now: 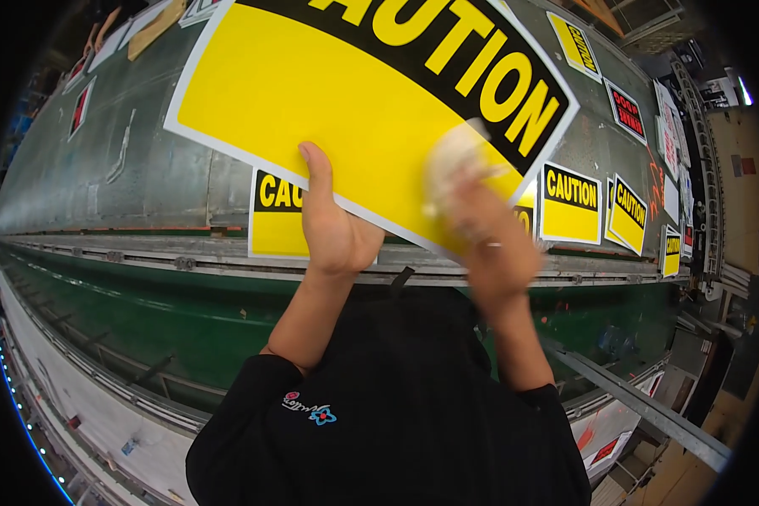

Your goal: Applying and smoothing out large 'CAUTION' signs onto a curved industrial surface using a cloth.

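A large yellow sign (pixel 304 101) with a black band and a white border is held up, tilted, in front of me. My left hand (pixel 337 232) grips its lower edge, thumb on the printed face and the other fingers hidden behind. In my right hand (pixel 502 257) is a crumpled whitish cloth (pixel 454 164), over the sign's face near its right end. Hand and cloth are smeared by motion; whether the cloth touches the sign I cannot tell. Partly covered by the sign and my left hand, a smaller yellow-and-black sign (pixel 274 226) lies on the table.
The grey metal table (pixel 160 181) holds several more signs, among them a yellow one (pixel 570 207) at right and a black-and-red one (pixel 626 112) farther back. Another person's hand (pixel 105 25) shows at far left. A metal bar (pixel 641 405) slants across the lower right.
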`<state>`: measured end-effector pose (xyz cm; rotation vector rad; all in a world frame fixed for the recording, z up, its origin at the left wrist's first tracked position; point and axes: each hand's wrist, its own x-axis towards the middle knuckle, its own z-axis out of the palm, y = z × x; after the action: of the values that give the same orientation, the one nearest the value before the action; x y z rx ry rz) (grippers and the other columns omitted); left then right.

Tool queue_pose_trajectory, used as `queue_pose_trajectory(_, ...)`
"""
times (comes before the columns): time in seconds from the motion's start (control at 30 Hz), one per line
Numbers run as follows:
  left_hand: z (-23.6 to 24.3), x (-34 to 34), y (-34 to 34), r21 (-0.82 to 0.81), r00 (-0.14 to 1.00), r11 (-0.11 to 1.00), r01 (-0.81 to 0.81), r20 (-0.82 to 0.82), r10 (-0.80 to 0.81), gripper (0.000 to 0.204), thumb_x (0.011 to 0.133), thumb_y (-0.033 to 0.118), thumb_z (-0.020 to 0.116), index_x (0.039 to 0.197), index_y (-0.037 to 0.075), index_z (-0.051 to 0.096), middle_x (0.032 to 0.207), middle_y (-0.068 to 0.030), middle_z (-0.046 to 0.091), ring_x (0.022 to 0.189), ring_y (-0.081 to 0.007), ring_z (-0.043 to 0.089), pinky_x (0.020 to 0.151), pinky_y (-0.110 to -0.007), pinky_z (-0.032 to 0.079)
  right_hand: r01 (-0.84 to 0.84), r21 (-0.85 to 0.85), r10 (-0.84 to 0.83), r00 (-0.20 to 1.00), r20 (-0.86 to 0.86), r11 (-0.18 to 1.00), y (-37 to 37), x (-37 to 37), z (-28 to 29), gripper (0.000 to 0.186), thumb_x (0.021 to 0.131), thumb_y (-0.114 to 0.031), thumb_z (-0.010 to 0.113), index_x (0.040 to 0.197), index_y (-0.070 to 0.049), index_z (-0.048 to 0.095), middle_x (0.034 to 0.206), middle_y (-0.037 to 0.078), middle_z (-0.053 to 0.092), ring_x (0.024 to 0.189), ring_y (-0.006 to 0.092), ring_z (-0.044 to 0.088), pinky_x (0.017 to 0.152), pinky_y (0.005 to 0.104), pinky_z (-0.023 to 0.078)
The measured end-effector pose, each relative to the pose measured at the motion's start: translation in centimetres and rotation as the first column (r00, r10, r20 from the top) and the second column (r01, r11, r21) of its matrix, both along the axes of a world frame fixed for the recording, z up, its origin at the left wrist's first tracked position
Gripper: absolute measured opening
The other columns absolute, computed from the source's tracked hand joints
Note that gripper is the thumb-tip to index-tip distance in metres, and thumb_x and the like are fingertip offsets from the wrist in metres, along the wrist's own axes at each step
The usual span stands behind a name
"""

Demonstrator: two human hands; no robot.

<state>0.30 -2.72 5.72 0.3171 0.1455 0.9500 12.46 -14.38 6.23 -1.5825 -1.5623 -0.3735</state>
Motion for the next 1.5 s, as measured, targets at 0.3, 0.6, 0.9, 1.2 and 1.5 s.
queue_pose_trajectory(0.3, -1.3, 0.5, -1.5, 0.075, 0.994, 0.997, 0.028, -0.104, -0.020, 0.046, 0.100, 0.036, 0.030, 0.131, 0.002, 0.035, 0.126, -0.0127, 0.047, 0.117, -0.0252, 0.047, 0.098, -0.039, 0.039, 0.090, 0.017, -0.085, 0.978, -0.193, 0.996, 3.3, 4.3, 1.1, 0.024, 0.077, 0.011, 0.059, 0.098, 0.002, 0.065, 0.110, 0.015, 0.064, 0.102, 0.0264, 0.062, 0.084, 0.0335, 0.051)
queue_pose_trajectory(0.6, -5.0, -0.7, -1.9, 0.422, 0.911, 0.869, 0.259, -0.405, -0.075, 0.042, 0.100, 0.030, 0.034, 0.135, 0.006, 0.034, 0.134, -0.0116, 0.042, 0.124, -0.0245, 0.042, 0.100, -0.041, 0.037, -0.023, 0.040, 0.026, 0.995, -0.092, 0.999, 8.1, 1.8, 5.4, 0.030, 0.073, 0.006, 0.063, 0.101, -0.005, 0.067, 0.110, 0.012, 0.064, 0.102, 0.0245, 0.062, 0.085, 0.0292, 0.051)
queue_pose_trajectory(0.9, -4.5, -2.1, -1.7, 0.509, 0.786, 0.788, 0.347, -0.616, 0.052, 0.034, 0.099, 0.027, 0.040, 0.117, -0.001, 0.048, 0.112, -0.0073, 0.052, 0.107, -0.0180, 0.047, 0.093, -0.031, 0.036, 0.062, 0.159, -0.008, 0.948, -0.319, 0.985, 8.8, 4.4, 7.1, 0.019, 0.088, 0.000, 0.055, 0.104, -0.002, 0.065, 0.106, 0.010, 0.066, 0.092, 0.0238, 0.065, 0.083, 0.0292, 0.050)
queue_pose_trajectory(1.2, -4.9, -2.6, -1.7, 0.564, 0.714, 0.678, 0.472, -0.696, 0.082, 0.036, 0.099, 0.027, 0.040, 0.119, -0.002, 0.047, 0.114, -0.0084, 0.052, 0.108, -0.0180, 0.048, 0.093, -0.031, 0.036, -0.143, 0.153, 0.106, 0.969, 0.225, 0.978, 9.4, 6.9, 6.0, 0.030, 0.079, 0.003, 0.054, 0.105, -0.006, 0.065, 0.106, 0.010, 0.066, 0.090, 0.0243, 0.066, 0.073, 0.0290, 0.051)
queue_pose_trajectory(1.5, -5.2, -3.2, -0.1, 0.362, 0.826, 0.928, 0.092, -0.548, 0.132, 0.036, 0.101, 0.028, 0.034, 0.120, -0.001, 0.045, 0.113, -0.0120, 0.055, 0.102, -0.0185, 0.054, 0.085, -0.031, 0.044, 0.342, -0.079, -0.298, 0.653, -0.696, 0.936, 1.4, 17.8, -4.5, 0.025, 0.095, -0.020, 0.050, 0.108, -0.001, 0.058, 0.103, 0.010, 0.061, 0.087, 0.0130, 0.059, 0.073, 0.0243, 0.048)
